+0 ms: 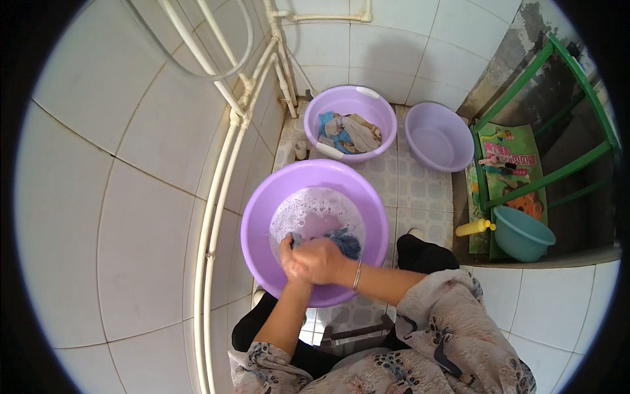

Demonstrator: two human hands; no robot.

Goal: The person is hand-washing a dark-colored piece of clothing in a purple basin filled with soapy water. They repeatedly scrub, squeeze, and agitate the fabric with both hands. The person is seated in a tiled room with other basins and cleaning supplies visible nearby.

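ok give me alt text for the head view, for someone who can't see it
A person's left hand and right hand clasp blue cloth together over sudsy water in a large purple basin. Beyond it on the tiled floor stand a basin of laundry and another purple basin.

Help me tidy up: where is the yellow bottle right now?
In the head view, the yellow bottle lies at the right, just left of the teal basin and below the green frame.
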